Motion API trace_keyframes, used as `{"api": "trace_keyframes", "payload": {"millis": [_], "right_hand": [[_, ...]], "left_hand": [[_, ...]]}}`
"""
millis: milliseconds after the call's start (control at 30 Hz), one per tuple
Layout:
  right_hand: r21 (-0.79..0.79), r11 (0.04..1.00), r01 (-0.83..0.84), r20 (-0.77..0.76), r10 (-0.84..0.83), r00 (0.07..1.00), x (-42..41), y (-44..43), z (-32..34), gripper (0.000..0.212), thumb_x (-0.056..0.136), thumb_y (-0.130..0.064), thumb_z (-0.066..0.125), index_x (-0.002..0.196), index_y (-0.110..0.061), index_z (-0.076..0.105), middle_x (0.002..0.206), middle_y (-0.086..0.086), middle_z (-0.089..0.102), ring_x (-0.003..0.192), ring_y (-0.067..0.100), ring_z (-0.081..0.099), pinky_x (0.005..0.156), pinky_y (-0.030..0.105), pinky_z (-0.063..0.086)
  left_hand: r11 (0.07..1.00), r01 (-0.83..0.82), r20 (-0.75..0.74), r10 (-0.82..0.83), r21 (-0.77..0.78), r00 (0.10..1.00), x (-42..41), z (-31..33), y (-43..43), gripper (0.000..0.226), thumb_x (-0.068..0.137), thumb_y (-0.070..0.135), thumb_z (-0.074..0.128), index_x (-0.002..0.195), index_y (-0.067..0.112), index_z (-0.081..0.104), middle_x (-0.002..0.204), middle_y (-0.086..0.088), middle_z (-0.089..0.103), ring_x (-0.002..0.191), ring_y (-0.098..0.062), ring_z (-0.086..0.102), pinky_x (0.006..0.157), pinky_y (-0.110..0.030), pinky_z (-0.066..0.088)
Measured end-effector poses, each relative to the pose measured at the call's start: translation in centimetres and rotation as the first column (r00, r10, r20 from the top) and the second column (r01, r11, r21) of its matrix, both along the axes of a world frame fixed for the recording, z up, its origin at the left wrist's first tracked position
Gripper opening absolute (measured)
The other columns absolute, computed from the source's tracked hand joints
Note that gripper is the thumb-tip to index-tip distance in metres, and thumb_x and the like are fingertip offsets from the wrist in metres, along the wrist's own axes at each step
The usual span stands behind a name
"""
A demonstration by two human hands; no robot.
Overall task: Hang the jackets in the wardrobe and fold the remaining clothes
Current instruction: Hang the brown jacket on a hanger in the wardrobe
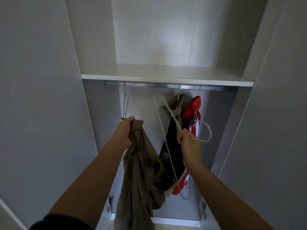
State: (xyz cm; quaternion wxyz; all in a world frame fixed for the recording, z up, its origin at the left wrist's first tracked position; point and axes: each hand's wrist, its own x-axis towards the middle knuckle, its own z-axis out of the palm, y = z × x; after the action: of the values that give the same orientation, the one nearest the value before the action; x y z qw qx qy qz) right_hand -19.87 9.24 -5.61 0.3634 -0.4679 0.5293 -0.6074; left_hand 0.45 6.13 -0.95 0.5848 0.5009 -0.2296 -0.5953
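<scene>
From my remote seat I take the rail (166,85) under the wardrobe (93,47) shelf (166,79) as my reference. Both arms reach up towards it, stopping below it.

My left hand (126,130) sits below the rail's left part, its fingers curled tight round the bunched collar end of the tan jacket (141,171). The rest of that jacket hangs limp from the fist, down past the forearm. It is not on the rail.

My right hand (189,145) is below the rail's right half, level with the left hand and apart from it. Thumb and fingers pinch the white hanger (174,117) near its neck. The hook curls out to the right and the long loop slants up towards the rail without touching it. Hanger and tan jacket are apart.

On the rail itself, a bare wire hanger (125,103) hangs above the left hand. A black jacket (171,146) and a red jacket (194,107) hang behind the right hand.
</scene>
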Motion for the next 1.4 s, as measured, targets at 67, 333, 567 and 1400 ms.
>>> {"api": "trace_keyframes", "payload": {"millis": [67,333,567,1400], "right_hand": [[-0.119,0.992,0.031,0.088,-0.02,0.996,-0.5,2.2,1.9,0.037,0.099,-0.032,0.041,0.066,-0.017,0.05,0.049,-0.006,0.04,0.043,0.007,0.036,0.041,0.018,0.032],[-0.326,0.945,0.03,0.494,0.143,0.857,1.0,5.8,4.8,0.046,0.102,-0.031,0.039,0.058,-0.021,0.047,0.047,-0.007,0.035,0.04,0.008,0.028,0.037,0.02,0.025],[0.105,0.985,-0.133,0.315,0.094,0.944,3.0,7.1,-4.4,0.043,0.101,-0.014,0.039,0.058,-0.013,0.042,0.046,-0.001,0.033,0.041,0.012,0.029,0.043,0.023,0.025],[0.279,0.879,-0.386,-0.286,0.459,0.841,-2.2,8.9,-5.4,0.045,0.103,-0.014,0.036,0.059,-0.013,0.045,0.043,-0.007,0.042,0.041,0.0,0.038,0.047,0.011,0.033]], "left_hand": [[1.0,-0.029,-0.002,0.029,0.004,1.0,0.2,-0.3,0.5,0.023,0.093,0.025,0.058,0.082,0.005,0.061,0.068,-0.009,0.061,0.06,-0.02,0.057,0.058,-0.031,0.049],[0.997,-0.08,-0.064,0.079,-0.017,0.995,-3.4,-0.3,2.2,0.026,0.098,0.024,0.05,0.102,0.001,0.06,0.071,-0.01,0.054,0.06,-0.02,0.05,0.068,-0.032,0.049],[0.989,-0.114,-0.115,0.103,-0.09,0.988,-2.3,2.8,3.0,0.023,0.096,0.026,0.052,0.087,0.006,0.061,0.057,-0.006,0.06,0.048,-0.017,0.056,0.046,-0.025,0.046],[0.981,0.029,0.956,0.178,-0.19,0.232,5.9,0.0,4.2,0.034,0.1,0.021,0.045,0.088,-0.005,0.062,0.084,-0.014,0.058,0.074,-0.019,0.051,0.065,-0.025,0.036]]}}
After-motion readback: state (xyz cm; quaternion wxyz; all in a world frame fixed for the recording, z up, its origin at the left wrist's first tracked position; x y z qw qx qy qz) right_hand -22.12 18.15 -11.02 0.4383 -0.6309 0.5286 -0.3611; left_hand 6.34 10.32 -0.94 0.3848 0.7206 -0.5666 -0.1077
